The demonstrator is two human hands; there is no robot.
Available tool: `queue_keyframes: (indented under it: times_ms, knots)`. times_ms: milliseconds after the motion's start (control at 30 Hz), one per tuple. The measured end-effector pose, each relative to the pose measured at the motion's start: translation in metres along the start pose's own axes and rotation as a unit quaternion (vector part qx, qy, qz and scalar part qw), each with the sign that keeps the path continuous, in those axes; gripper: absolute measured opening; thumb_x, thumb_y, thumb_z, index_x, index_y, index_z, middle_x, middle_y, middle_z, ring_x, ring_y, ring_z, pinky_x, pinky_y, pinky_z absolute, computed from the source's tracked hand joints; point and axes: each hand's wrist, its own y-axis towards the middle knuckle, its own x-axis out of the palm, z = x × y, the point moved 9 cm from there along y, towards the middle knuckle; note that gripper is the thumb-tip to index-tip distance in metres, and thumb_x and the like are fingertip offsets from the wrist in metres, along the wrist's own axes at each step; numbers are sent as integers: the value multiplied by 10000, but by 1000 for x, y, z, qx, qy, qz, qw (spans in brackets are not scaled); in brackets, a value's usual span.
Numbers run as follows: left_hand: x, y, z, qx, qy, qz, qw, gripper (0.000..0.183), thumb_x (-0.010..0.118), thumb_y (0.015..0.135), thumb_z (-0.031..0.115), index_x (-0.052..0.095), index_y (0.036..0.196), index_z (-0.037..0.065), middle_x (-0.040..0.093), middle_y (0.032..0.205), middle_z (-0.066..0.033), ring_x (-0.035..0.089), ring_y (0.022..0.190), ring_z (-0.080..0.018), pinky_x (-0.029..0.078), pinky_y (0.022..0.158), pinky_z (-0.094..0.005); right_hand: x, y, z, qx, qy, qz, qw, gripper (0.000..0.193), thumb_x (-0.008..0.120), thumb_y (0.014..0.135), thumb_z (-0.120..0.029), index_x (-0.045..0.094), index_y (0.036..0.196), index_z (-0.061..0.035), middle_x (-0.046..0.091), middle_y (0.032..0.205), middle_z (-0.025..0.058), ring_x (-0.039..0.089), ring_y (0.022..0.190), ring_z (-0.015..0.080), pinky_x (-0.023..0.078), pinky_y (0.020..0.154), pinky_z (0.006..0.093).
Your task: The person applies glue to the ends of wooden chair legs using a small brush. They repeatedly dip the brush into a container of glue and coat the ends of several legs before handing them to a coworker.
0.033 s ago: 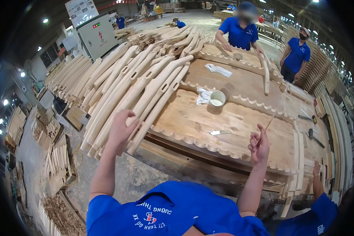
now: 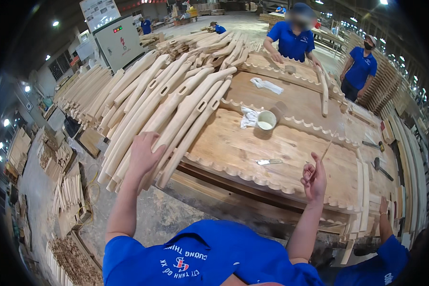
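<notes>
My left hand (image 2: 145, 153) rests at the near end of a stack of long, pale, shaped wooden pieces (image 2: 176, 112), its thumb apart from the fingers. Several of these pieces have oval slots near their far ends. Raised over the right part of the wooden worktable, my right hand (image 2: 313, 178) pinches a thin wooden stick (image 2: 328, 145) that points up and away. On the board between the hands lies a small flat blade-like tool (image 2: 269, 162). Farther off, a pale cup (image 2: 266, 120) with whitish contents stands beside a crumpled white cloth (image 2: 249, 117).
Scalloped wooden strips (image 2: 252, 178) run along the worktable. Another white cloth (image 2: 267, 86) lies farther back. A hammer (image 2: 382, 168) is at the right. Across the table a co-worker (image 2: 292, 40) handles a wooden piece (image 2: 324, 93); another person's arm (image 2: 384, 221) reaches in at lower right.
My left hand has shifted slightly left over the wooden pieces. The right hand still holds the stick in nearly the same place.
</notes>
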Motion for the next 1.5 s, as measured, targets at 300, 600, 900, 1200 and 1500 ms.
queue_keyframes:
  times_ms: [300, 600, 900, 1200, 1500]
  knots:
    - [38, 21, -134, -97, 2, -266, 959, 659, 644, 702, 303, 446, 1225, -46, 608, 988, -289, 608, 910, -399, 473, 826, -432, 36, -19, 40, -4, -244, 0, 970, 212, 463, 961, -182, 536, 1088, -28, 571, 748, 16, 387, 495, 2, 270, 404, 148]
    - [13, -2, -102, -101, -67, -194, 973, 532, 616, 692, 235, 523, 1119, -67, 586, 1047, -278, 570, 984, -397, 448, 862, -429, 68, -16, 19, -47, -354, -25, 934, 107, 519, 914, -131, 519, 952, -31, 580, 729, 25, 396, 517, 21, 326, 465, 169]
    - [-19, -107, -58, -88, -85, -94, 988, 562, 660, 673, 160, 460, 1176, 7, 568, 1028, -206, 556, 975, -374, 446, 854, -431, 85, 0, 37, -47, -387, -140, 910, 105, 547, 896, -139, 532, 912, -36, 557, 708, -3, 476, 621, 45, 367, 538, 200]
    - [47, -166, 10, -124, -227, -116, 959, 532, 686, 691, 117, 479, 1173, 30, 567, 1035, -181, 563, 963, -349, 451, 841, -410, 97, 32, -4, -148, -693, -98, 698, 193, 475, 914, -207, 573, 928, -41, 643, 727, 124, 617, 633, 264, 469, 597, 385]
    - [134, -208, 37, -146, -265, -102, 948, 509, 667, 693, 80, 480, 1163, 18, 556, 1037, -181, 560, 955, -362, 453, 832, -406, 116, 73, -39, -179, -839, -94, 505, 183, 487, 859, -164, 630, 875, -52, 653, 826, 160, 640, 796, 332, 494, 689, 451]
